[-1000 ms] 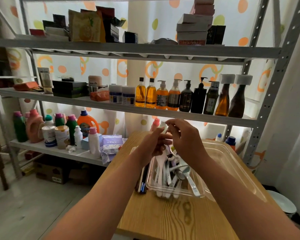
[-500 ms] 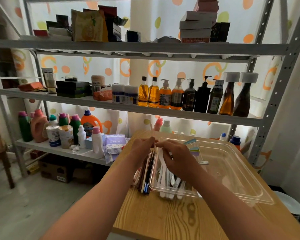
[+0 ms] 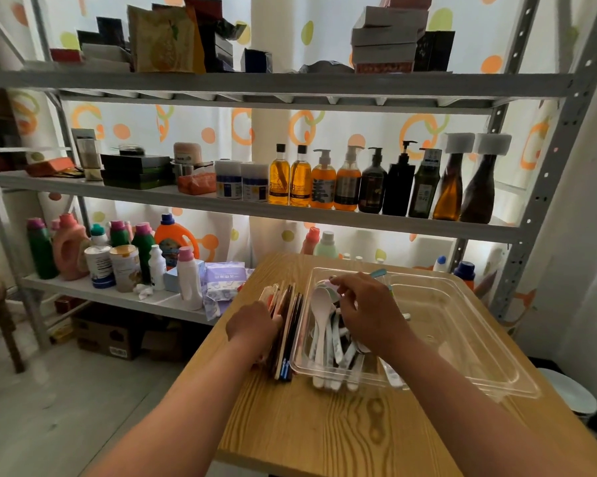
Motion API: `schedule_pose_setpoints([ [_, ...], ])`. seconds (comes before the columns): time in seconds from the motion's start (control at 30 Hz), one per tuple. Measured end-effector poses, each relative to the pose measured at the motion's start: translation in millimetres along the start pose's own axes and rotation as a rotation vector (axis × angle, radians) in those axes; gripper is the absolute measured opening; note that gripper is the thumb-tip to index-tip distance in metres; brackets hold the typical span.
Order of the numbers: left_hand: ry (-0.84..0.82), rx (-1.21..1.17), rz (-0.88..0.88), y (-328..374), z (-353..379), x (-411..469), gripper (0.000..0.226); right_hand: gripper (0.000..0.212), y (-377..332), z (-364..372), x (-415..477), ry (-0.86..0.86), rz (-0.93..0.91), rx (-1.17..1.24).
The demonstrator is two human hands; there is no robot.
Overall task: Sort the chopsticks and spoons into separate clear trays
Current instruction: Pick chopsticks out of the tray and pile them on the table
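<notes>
On the wooden desk (image 3: 324,428) in front of me sits one clear tray (image 3: 469,342), long side running away to my right. The spoons (image 3: 321,306) lie heaped in its left end, mostly white, handles pointing toward me and a few poking over the near rim. The right part of the tray holds nothing that I can make out.

The chopsticks (image 3: 291,325) are outside the tray, lying in a tight bundle on the desk just beside its left wall, parallel to the spoons. They are a mix of dark, tan and pale sticks, some with blue ends nearest me.

My left hand (image 3: 252,327) lies against the left side of that bundle, back of the hand up. Its fingers bend down onto the sticks, but they are hidden from me, so I cannot tell whether they grip the bundle or only rest on it.

My right hand (image 3: 369,311) is inside the tray above the heap, fingers curled and closed on a teal-handled spoon (image 3: 379,273), whose end sticks out beyond my knuckles toward the far rim.

Behind the desk stands a grey metal shelf (image 3: 290,210). A row of bottles (image 3: 348,182) lines its middle level, and detergent jugs (image 3: 69,247) crowd the lowest one at the left.
</notes>
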State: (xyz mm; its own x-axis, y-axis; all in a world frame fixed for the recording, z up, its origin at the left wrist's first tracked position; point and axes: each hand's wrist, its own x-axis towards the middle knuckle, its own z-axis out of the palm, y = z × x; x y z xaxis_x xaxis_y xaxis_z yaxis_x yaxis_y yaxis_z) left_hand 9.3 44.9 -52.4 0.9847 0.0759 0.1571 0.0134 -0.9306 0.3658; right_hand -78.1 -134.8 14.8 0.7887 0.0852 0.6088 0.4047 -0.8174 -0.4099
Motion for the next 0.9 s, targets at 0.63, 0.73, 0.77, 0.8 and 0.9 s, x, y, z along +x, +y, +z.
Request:
schedule_pose_setpoints([
  [0.63, -0.082, 0.175, 0.022, -7, 9, 7, 0.048, 0.018, 34, -23, -10, -0.075, 0.206, -0.227],
  [0.73, -0.104, 0.186, 0.02, -6, 10, 7, 0.047, 0.016, 32, -29, -13, -0.211, 0.256, -0.293],
  [0.77, -0.107, 0.189, 0.025, -6, 10, 7, 0.046, 0.015, 31, -30, -15, -0.251, 0.281, -0.323],
  [0.8, -0.107, 0.191, 0.031, -7, 9, 7, 0.046, 0.014, 32, -30, -16, -0.279, 0.303, -0.362],
  [0.9, -0.105, 0.176, 0.048, -9, 9, 7, 0.046, 0.016, 40, -26, -21, -0.37, 0.368, -0.503],
])
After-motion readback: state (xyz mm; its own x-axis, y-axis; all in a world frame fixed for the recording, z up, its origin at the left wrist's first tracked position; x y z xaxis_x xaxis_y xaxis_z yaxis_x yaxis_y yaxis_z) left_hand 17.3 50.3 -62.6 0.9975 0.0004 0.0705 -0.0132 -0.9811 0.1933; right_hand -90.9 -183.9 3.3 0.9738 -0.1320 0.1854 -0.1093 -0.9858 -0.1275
